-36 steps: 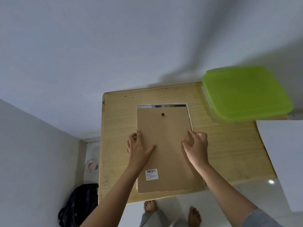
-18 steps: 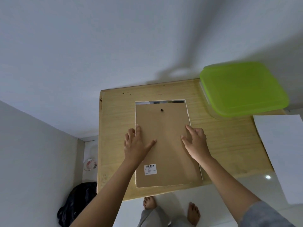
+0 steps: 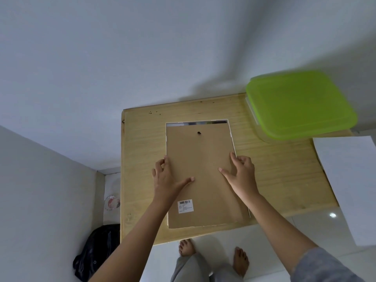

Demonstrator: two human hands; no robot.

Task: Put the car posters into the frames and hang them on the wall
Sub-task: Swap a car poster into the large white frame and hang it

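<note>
A white picture frame (image 3: 233, 139) lies face down on the wooden table (image 3: 284, 171). A brown backing board (image 3: 201, 157) with a barcode sticker and a small hanging hole covers it. A strip of the poster (image 3: 195, 123) shows above the board's top edge. My left hand (image 3: 165, 180) holds the board's left edge with bent fingers, its thumb lying flat on the board. My right hand (image 3: 242, 174) holds the right edge the same way, thumb stretched onto the board.
A clear container with a green lid (image 3: 299, 102) stands at the table's back right. A white sheet (image 3: 350, 180) overhangs the right edge. A black bag (image 3: 97, 251) lies on the floor at the left, and my bare feet (image 3: 240, 259) are below the table's front edge.
Both hands have stayed at the sides of the backing board, shifting only slightly. The view has tilted a little. The board and frame lie in the same place.
</note>
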